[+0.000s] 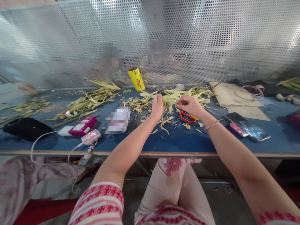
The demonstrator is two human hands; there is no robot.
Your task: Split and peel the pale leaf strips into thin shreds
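My left hand [157, 108] is closed around a pale green, leafy, husk-like plant piece [169, 99] above the middle of the table. Across from it, my right hand [190, 105] pinches the right end of the same piece between thumb and fingers. Below my right hand lie scissors with red handles [187, 117], partly over something yellow. A heap of long pale green leaves [199, 93] spreads behind both hands. Shredded trimmings [138, 104] lie to the left of my left hand, with more scraps under the piece.
A tilted yellow tube [136, 79] stands near the perforated metal screen [192, 40]. Leafy stalks [93, 100], a magenta box [83, 126] and a black pouch [27, 128] are to the left. Rightward lie a phone [248, 126] and brown paper [231, 93]. The blue table's front edge [178, 153] runs below my forearms.
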